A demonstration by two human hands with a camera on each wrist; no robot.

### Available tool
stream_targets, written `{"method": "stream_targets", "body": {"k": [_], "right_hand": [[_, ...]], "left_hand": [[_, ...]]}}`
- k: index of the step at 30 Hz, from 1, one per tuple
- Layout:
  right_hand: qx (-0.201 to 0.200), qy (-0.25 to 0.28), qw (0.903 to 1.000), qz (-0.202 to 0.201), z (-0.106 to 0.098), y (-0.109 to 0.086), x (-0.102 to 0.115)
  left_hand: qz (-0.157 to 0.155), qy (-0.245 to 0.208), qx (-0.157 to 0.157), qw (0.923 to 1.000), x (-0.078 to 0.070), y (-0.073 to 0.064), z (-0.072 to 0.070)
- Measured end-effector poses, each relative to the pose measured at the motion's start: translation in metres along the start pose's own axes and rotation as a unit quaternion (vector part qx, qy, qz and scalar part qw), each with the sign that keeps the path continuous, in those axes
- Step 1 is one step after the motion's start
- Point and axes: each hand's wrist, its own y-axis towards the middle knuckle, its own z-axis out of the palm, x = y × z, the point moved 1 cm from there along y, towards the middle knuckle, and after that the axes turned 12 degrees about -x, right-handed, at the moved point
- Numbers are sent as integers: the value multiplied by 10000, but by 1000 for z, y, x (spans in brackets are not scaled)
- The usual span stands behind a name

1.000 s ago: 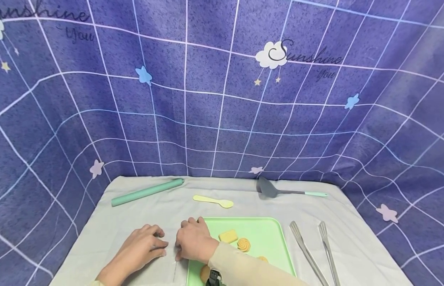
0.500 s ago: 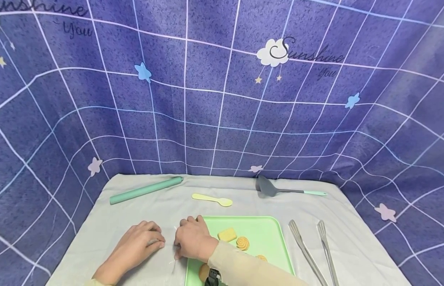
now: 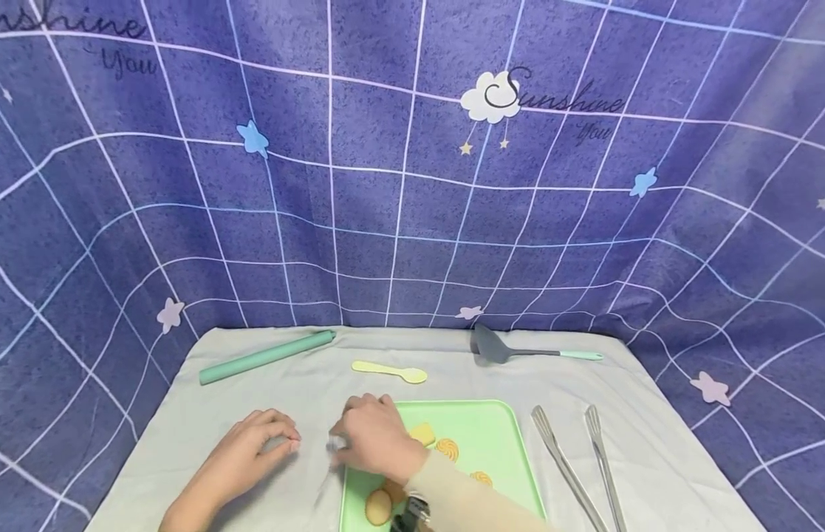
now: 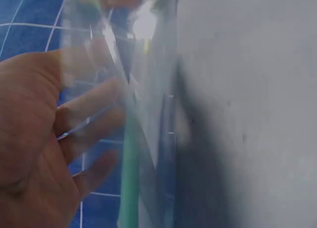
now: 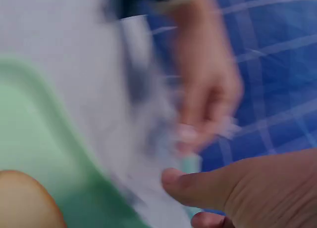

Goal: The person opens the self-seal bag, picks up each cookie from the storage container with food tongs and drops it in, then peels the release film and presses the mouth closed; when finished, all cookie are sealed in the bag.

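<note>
A clear plastic bag (image 4: 148, 84) stands up between my hands, its film shiny and creased in the left wrist view. My left hand (image 3: 249, 454) pinches it between thumb and forefinger at the left. The other left fingers (image 4: 94, 134) show spread through the film. Opposite, my right hand (image 3: 379, 443) is over the left edge of the light green tray (image 3: 472, 421), its thumb and fingers curled at the bag's other side. In the right wrist view my right thumb (image 5: 193, 186) is bent toward the fingers below it. On the tray lie several biscuits (image 3: 447, 449), partly covered by my right forearm.
Behind the hands lie a green rolling pin (image 3: 267, 357) and a pale yellow spoon (image 3: 388, 371). A grey turner (image 3: 493, 347) with a mint handle rests at the back right. Metal tongs (image 3: 565, 465) lie right of the tray, and a blue patterned curtain (image 3: 412, 185) hangs behind the table.
My right hand has shifted slightly right and away from the left hand, widening the gap. My left thumb and forefinger have come together. A round biscuit now shows more at the tray's front.
</note>
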Motion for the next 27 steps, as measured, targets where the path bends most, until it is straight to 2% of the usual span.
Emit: {"method": "stream_targets", "body": {"k": [3, 5, 7, 9, 12, 14, 16, 18, 20, 23, 25, 27], "right_hand": [[-748, 834, 9933, 292, -25, -27, -32], [-1083, 1460, 9814, 623, -44, -51, -61], [-1195, 1918, 9681, 1083, -64, -79, -95], [-1157, 2090, 9559, 1707, -85, -113, -132], [-1017, 1813, 9423, 2622, -118, -168, -186], [-853, 1633, 9278, 3245, -135, -200, -214], [-613, 1649, 9137, 3663, -143, -227, -236], [-282, 1875, 9011, 3899, -140, -247, -250], [71, 2285, 8917, 3906, -132, -257, -256], [359, 2547, 8864, 3848, -119, -255, -256], [452, 2440, 8894, 3840, -111, -247, -251], [514, 2099, 8952, 3897, -105, -238, -247]], "left_hand": [[-163, -123, 57, 9998, -5, -1, 5], [-330, -140, 128, 9993, -7, -2, 6], [-472, -124, 190, 9986, -10, -1, 6], [-525, -77, 220, 9983, -11, 0, 4], [-535, -58, 205, 9983, -11, 0, 2], [-462, -91, 187, 9987, -11, 0, 0], [-411, -171, 201, 9988, -11, 1, 1], [-417, -229, 267, 9985, -13, 3, 3], [-387, -284, 295, 9984, -15, 8, 5], [-175, -399, 213, 9988, -17, 17, 8], [74, -424, 110, 9990, -16, 23, 8], [186, -396, 55, 9990, -14, 26, 7]]}}
